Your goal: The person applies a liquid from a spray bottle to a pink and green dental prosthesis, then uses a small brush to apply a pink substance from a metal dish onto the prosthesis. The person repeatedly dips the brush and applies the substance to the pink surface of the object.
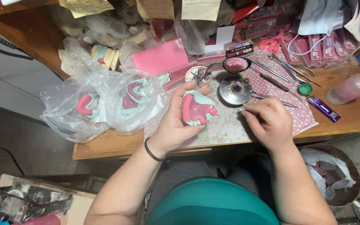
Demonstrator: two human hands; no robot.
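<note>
Both hands meet over the floral mat (267, 89): your left hand (176, 123) grips the pink wax denture base on its pale green cast (197, 109), while your right hand (269, 121), just to its right, pinches a thin metal tool (241, 109) pointing leftward at it.

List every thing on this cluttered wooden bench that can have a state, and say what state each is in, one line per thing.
Pink wax denture on green cast: held up in left hand.
Thin metal tool: pinched in right hand.
Round metal burner: no flame visible.
Clear plastic bags: open, holding pink-and-green casts.
Purple lighter: lying flat.
Clear squeeze bottle of pink liquid: lying on its side.
Small pink-filled bowl: upright.
</note>
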